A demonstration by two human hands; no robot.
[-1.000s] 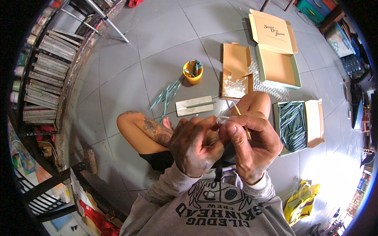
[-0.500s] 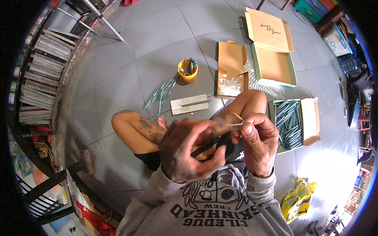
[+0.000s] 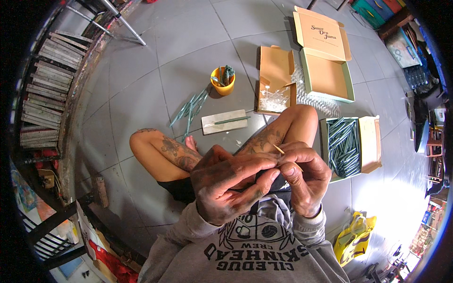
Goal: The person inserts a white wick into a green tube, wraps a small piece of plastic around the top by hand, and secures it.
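Note:
My right hand is closed in a pinch around a thin, pointed wooden stick, like a toothpick. Against it, my left hand is also closed, its thumb and forefinger meeting the right fingertips. Whatever lies between the left fingertips is mostly hidden; a small translucent bit shows there. Beyond my crossed legs, a dark green stick rests on a pale rectangular board. Several more green sticks lie loose on the floor beside a yellow cup holding dark green-stained tools.
To the right, an open box holds many green sticks. A cardboard tray with small clear pieces, bubble wrap and an open carton stand farther back. A yellow bag sits at lower right; tripod legs at upper left.
My left hand has come in from the left to meet the right fingertips. The clear printed strip seen by the right fingers before is now covered. My right hand still grips the wooden stick.

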